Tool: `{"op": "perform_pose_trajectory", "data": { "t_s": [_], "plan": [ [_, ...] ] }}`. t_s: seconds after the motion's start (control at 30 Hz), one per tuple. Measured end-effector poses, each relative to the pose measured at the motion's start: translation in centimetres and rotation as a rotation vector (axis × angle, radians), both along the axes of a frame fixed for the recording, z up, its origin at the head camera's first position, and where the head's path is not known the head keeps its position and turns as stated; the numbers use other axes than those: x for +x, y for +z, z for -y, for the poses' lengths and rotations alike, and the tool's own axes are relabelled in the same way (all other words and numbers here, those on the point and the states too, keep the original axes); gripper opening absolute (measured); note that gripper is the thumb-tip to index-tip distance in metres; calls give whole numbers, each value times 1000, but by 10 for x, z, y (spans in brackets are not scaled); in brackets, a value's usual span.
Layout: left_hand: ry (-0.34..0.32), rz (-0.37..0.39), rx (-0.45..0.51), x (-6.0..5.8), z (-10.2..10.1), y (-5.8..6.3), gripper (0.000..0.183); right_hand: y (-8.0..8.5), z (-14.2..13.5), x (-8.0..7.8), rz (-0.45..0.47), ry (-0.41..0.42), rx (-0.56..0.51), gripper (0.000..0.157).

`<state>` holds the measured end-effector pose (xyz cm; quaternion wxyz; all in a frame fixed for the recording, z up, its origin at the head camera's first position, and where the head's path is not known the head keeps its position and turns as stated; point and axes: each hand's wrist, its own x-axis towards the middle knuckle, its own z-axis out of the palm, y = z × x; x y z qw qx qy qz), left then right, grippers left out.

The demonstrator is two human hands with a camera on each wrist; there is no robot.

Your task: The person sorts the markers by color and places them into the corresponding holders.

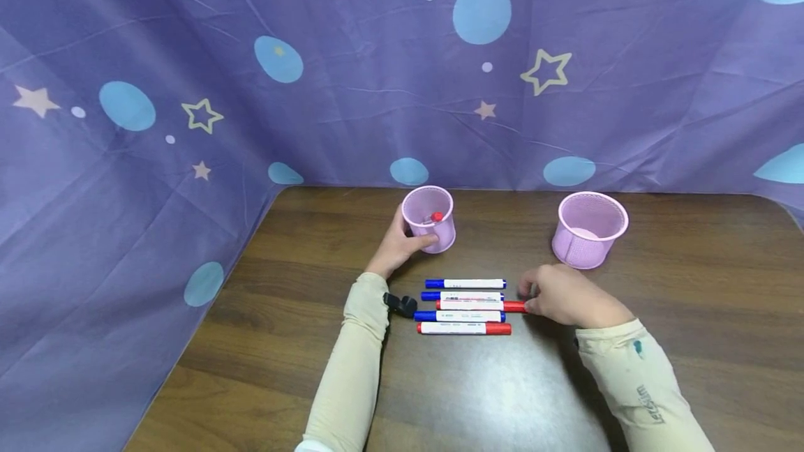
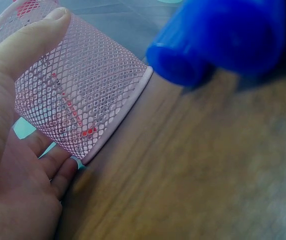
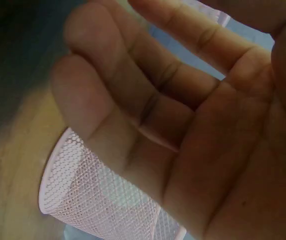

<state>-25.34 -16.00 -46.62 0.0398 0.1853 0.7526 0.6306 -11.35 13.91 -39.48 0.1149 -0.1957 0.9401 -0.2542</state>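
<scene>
My left hand (image 1: 396,243) grips a pink mesh pen cup (image 1: 443,234), thumb across its near side and the other fingers round its left. Inside the cup is a red-capped marker (image 1: 437,217), its red showing through the mesh in the left wrist view. My right hand (image 1: 568,295) pinches the right end of a red marker (image 1: 467,305) lying in the row on the table. That grip lies outside the right wrist view, where the palm and loosely curled fingers (image 3: 88,95) fill the picture. The red marker lies close against a blue marker (image 1: 471,296).
Another blue marker (image 1: 474,284) lies at the back of the row; a blue marker (image 1: 470,316) and a red marker (image 1: 452,328) lie at the front. A second pink mesh cup (image 1: 581,250) stands behind my right hand. A purple patterned curtain (image 1: 377,89) borders the wooden table (image 1: 251,368).
</scene>
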Motion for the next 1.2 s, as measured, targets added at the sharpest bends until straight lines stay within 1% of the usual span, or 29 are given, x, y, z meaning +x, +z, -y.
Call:
{"op": "perform_pose_trajectory", "data": {
  "t_s": [0.13, 0.27, 0.53, 0.67, 0.83, 0.97, 1.13, 1.2],
  "plan": [
    [2, -13, -7, 1, 1, -1, 92, -9, 4, -1, -3, 4, 57, 23],
    [3, -3, -14, 2, 1, -1, 92, -15, 8, 0, -19, 8, 89, 27],
    [-11, 10, 6, 1, 1, -1, 91, -18, 12, 1, -43, -5, 88, 31],
    [-14, 15, 7, 1, 1, -3, 90, -17, 10, 2, -47, 6, 74, 31],
    [-14, 5, 2, 0, 0, -4, 89, -11, 5, 3, -59, 35, 52, 28],
    [-7, 1, -4, -1, 0, -3, 90, -1, 2, 4, -52, 45, 20, 20],
    [-7, 7, -8, -2, 2, -3, 90, 10, 0, 6, -35, 36, -10, 9],
    [-12, 10, -3, -2, 2, -2, 90, 14, -2, 8, -33, 24, -30, 8]
  ]
}}
